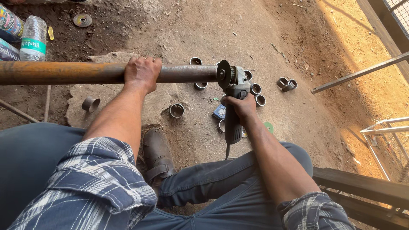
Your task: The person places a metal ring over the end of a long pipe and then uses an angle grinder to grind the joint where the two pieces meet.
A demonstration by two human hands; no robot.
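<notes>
Across the upper half of the frame, a long rusty metal pipe [85, 73] runs level from the left edge to just right of centre. The left hand [142, 73] grips it from above, fingers wrapped over the top and closed around it. At the pipe's right end, the disc of an angle grinder [234, 91] meets the cut face. The right hand [241, 106] holds the grinder's body, fingers closed around it, with the cord hanging below. On the dirt floor [264, 25] beneath lie many short cut pipe rings [176, 110], scattered around the grinder and toward centre right. A flat stone slab [81, 102] sits under the pipe at left. Plastic bottles [32, 39] stand in the upper left corner, with a spare grinding disc [82, 19] near them.
</notes>
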